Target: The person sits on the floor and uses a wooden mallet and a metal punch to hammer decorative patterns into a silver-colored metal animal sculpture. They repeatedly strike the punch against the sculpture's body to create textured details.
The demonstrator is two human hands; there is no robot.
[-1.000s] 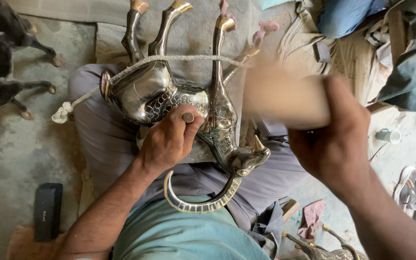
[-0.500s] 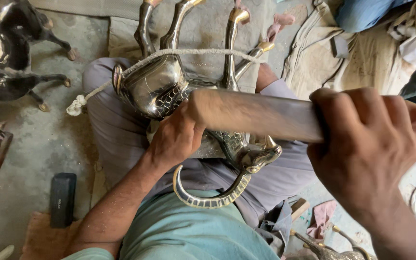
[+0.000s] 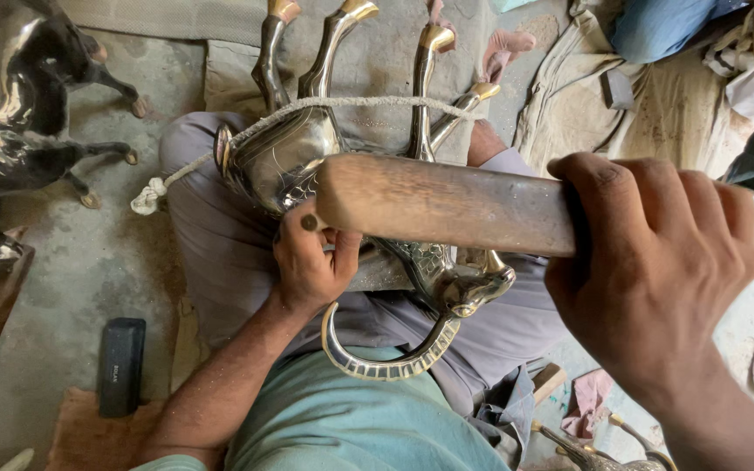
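Lowered, wooden mallet (image 3: 447,202) probably meets punch (image 3: 310,221); hands grip both.

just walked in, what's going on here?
A seated person has a shiny metal animal figure upside down on their lap, legs up, with a rope looped around it. The left hand pinches a small punch against the figure's body. The right hand grips a wooden mallet held just over the punch. More dark metal figures stand on the floor to the left.
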